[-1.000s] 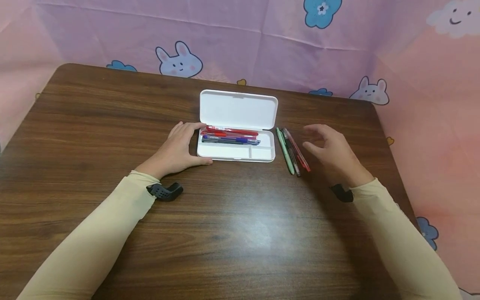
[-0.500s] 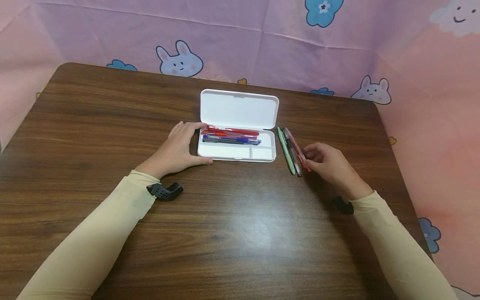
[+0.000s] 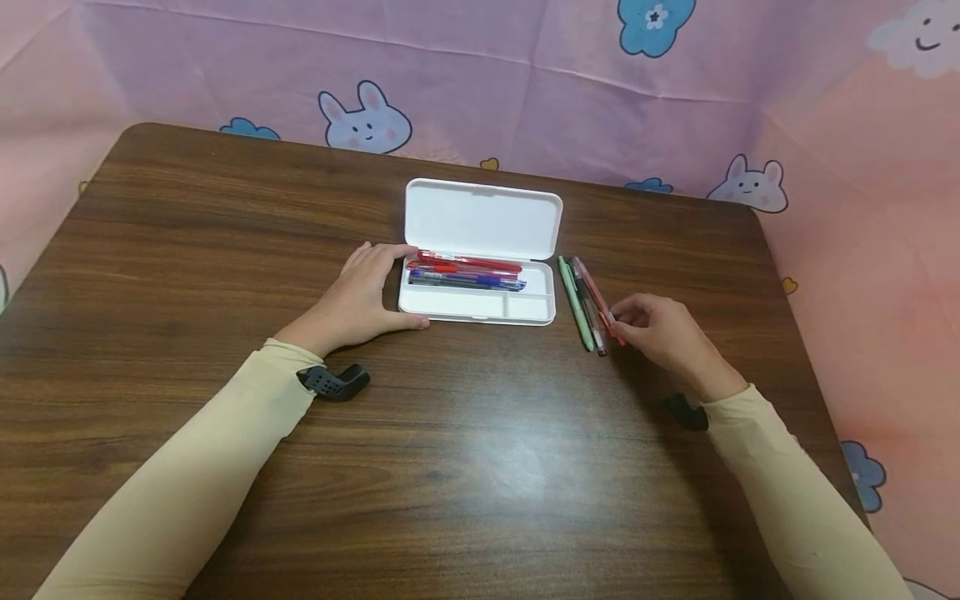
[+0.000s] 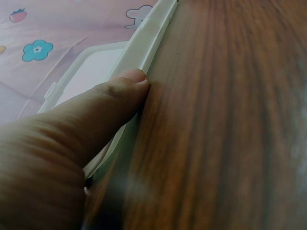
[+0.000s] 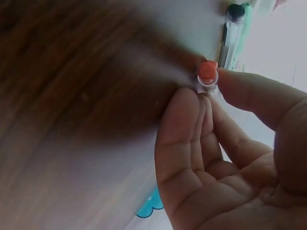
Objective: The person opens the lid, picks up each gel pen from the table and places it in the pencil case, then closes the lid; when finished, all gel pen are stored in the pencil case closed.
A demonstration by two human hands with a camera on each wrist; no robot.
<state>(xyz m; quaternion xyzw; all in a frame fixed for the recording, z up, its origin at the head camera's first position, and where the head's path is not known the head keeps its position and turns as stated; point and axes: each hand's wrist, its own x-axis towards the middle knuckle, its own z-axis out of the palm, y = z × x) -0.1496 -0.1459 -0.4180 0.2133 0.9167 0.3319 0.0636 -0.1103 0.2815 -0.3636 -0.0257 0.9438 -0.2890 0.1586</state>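
A white pencil case (image 3: 480,312) lies open on the table, its lid (image 3: 483,218) tilted back. Several red and blue pens (image 3: 468,271) are in its long rear compartment. My left hand (image 3: 348,300) holds the case's left end, thumb along the front edge and index finger at the back corner; the left wrist view shows the thumb (image 4: 110,96) against the side wall. To the right of the case lie a green pen (image 3: 574,304), a clear pen with a black cap (image 3: 588,312) and a red pen (image 3: 596,292). My right hand (image 3: 663,337) pinches the red pen's near end (image 5: 207,74) between thumb and fingers.
The brown wooden table (image 3: 420,467) extends around the case. A pink and purple cloth (image 3: 465,83) with cartoon prints hangs along its back and right edges. A black strap (image 3: 333,382) is on the left wrist.
My right hand has come down and toward the near end of the red pen, and its fingers have closed on it. The left hand and case stay in place.
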